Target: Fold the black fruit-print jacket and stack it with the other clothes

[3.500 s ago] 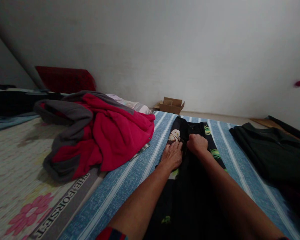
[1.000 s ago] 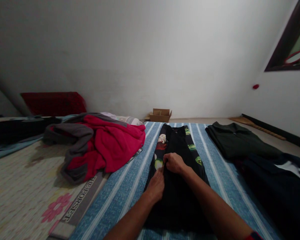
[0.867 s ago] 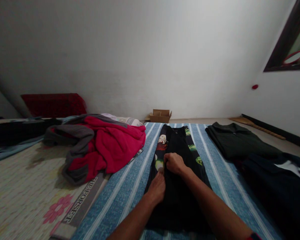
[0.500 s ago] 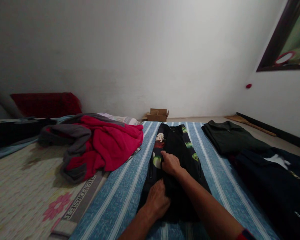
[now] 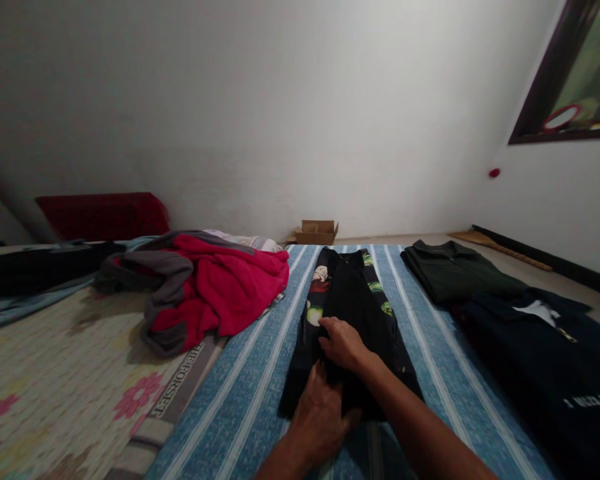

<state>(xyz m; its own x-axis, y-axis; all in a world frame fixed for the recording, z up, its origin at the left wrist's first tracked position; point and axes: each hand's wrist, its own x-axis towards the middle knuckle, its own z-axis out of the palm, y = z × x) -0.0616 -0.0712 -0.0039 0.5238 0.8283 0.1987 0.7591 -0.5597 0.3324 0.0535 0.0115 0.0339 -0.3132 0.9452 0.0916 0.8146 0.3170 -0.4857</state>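
Lying lengthwise on the blue striped mat [image 5: 250, 393], the black printed trousers [image 5: 350, 300] are pressed flat by the right hand [image 5: 341, 343], fingers loosely spread, while the left hand [image 5: 320, 420], fingers extended, rests at the near hem beside a red jacket [image 5: 215, 287].

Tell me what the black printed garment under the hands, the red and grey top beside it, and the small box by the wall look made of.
Black printed garment: thin, smooth fabric, lying flat with crisp folds; the fibre cannot be told. Red and grey top: thick, matte, fleece-like cloth, bunched in soft rolls. Small box: brown cardboard, flaps open.
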